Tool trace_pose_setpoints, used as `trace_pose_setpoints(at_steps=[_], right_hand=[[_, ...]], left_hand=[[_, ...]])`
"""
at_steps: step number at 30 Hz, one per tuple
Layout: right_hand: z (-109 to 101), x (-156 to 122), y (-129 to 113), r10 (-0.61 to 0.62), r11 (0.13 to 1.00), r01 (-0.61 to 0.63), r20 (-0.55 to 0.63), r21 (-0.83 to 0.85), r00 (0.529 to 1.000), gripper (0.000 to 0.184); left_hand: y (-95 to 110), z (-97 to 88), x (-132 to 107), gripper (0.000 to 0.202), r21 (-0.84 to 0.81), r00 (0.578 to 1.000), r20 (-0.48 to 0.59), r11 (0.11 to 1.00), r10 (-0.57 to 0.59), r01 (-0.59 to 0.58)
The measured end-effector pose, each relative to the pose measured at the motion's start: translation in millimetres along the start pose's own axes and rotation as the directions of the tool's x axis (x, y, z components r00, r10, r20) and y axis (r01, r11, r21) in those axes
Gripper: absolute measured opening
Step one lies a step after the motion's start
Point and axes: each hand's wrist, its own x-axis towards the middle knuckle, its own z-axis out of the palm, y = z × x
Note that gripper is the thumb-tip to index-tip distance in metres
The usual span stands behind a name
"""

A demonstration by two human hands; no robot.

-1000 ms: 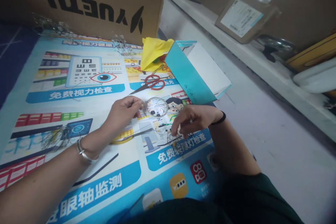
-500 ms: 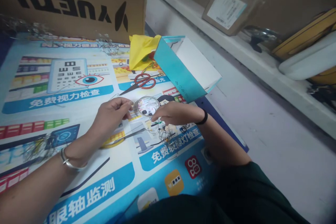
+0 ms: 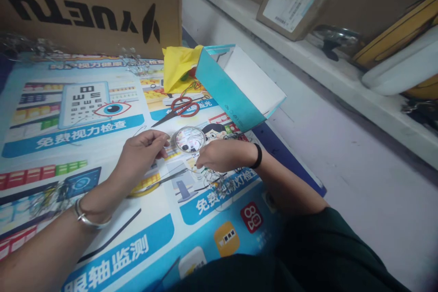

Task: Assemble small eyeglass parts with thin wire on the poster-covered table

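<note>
My left hand (image 3: 143, 148), with a silver bangle at its wrist, pinches something too small to make out beside a small round clear dish (image 3: 190, 139). My right hand (image 3: 224, 154), a black band round its wrist, is closed at the dish's near right side; its fingertips point down and whatever they hold is hidden. Under the right hand lies a tangle of thin wire-like strands (image 3: 219, 182). Yellow-handled scissors (image 3: 145, 190) lie below my left hand, blades toward the right. Beyond the dish are red-handled scissors (image 3: 185, 106).
An open turquoise box (image 3: 229, 91) stands tilted at the back right, a yellow bag (image 3: 179, 68) beside it. More strands lie at left (image 3: 51, 198) and along the back. A large cardboard box (image 3: 89, 9) blocks the far side; a cluttered ledge (image 3: 246, 11) runs along the right.
The view has shifted slightly. My right hand has turned so its fingers curl further down beside the dish. My left hand keeps its pinch in about the same place.
</note>
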Motion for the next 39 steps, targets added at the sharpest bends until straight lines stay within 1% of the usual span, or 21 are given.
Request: trace_pose_setpoints(at_steps=[2, 3, 5, 6, 7, 8, 10, 11, 12, 13, 17, 22, 25, 30, 35, 39], right_hand=[[-1, -1, -2, -0.045, 0.999, 0.045, 0.051, 0.000, 0.998, 0.027], [-3, -3, -3, -0.070, 0.998, 0.070, 0.057, 0.007, 0.996, 0.026], [-7, -8, -1, -0.079, 0.997, 0.078, 0.012, 0.027, 0.997, 0.024], [-10, -11, 1, -0.045, 0.999, 0.046, -0.044, 0.027, 0.998, 0.023], [-13, -13, 3, 0.014, 1.000, -0.012, -0.117, 0.020, 0.993, 0.023], [-16, -16, 5, 0.089, 0.996, -0.088, -0.200, 0.011, 0.976, 0.023], [-21, -16, 11, 0.221, 0.971, -0.239, -0.346, -0.010, 0.912, 0.024], [-22, -15, 14, 0.263, 0.955, -0.296, -0.392, -0.024, 0.881, 0.024], [-22, -11, 16, 0.286, 0.941, -0.334, -0.414, -0.046, 0.864, 0.024], [-21, -6, 18, 0.296, 0.932, -0.356, -0.417, -0.073, 0.860, 0.024], [-15, 17, 24, 0.327, 0.888, -0.418, -0.377, -0.190, 0.867, 0.024], [-12, 34, 23, 0.403, 0.821, -0.505, -0.356, -0.268, 0.843, 0.023], [-10, 37, 21, 0.402, 0.817, -0.503, -0.346, -0.282, 0.848, 0.023], [-8, 43, 23, 0.378, 0.819, -0.480, -0.333, -0.315, 0.864, 0.028], [-12, 52, 28, 0.400, 0.804, -0.477, -0.270, -0.355, 0.876, 0.025], [-15, 57, 29, 0.385, 0.802, -0.454, -0.244, -0.388, 0.890, 0.022]], left_hand=[[2, 0.0, 0, 0.023, -0.004, 1.000, 0.004, 1.000, 0.001, -0.001], [3, 0.1, 0, 0.022, -0.012, 1.000, 0.009, 1.000, 0.003, -0.003], [4, 0.5, -1, 0.022, -0.031, 1.000, 0.021, 0.999, 0.006, -0.005], [4, 0.7, -1, 0.022, -0.039, 1.000, 0.027, 0.999, 0.006, -0.005], [4, 1.0, -1, 0.022, -0.046, 0.999, 0.032, 0.999, 0.005, -0.004], [4, 1.2, -1, 0.021, -0.047, 0.999, 0.034, 0.999, 0.006, -0.005], [2, 1.7, -1, 0.019, -0.039, 0.999, 0.031, 0.999, 0.015, -0.014], [2, 1.8, -1, 0.018, -0.035, 0.999, 0.028, 0.999, 0.023, -0.022], [1, 2.0, -1, 0.018, -0.034, 0.999, 0.025, 0.999, 0.032, -0.031], [0, 2.1, -1, 0.017, -0.038, 0.999, 0.023, 0.999, 0.041, -0.040], [0, 2.2, -1, 0.016, -0.058, 0.998, 0.024, 0.997, 0.053, -0.052], [3, 2.1, -1, 0.016, -0.048, 0.999, 0.018, 0.998, 0.036, -0.035], [3, 2.0, -1, 0.016, -0.055, 0.999, 0.015, 0.998, 0.041, -0.040], [1, 2.0, 0, 0.017, -0.058, 0.997, 0.001, 0.995, 0.080, -0.080], [0, 2.1, 0, 0.017, -0.100, 0.997, 0.016, 0.992, 0.074, -0.072], [-1, 1.2, 1, 0.017, -0.078, 0.997, 0.019, 0.994, 0.081, -0.079]])
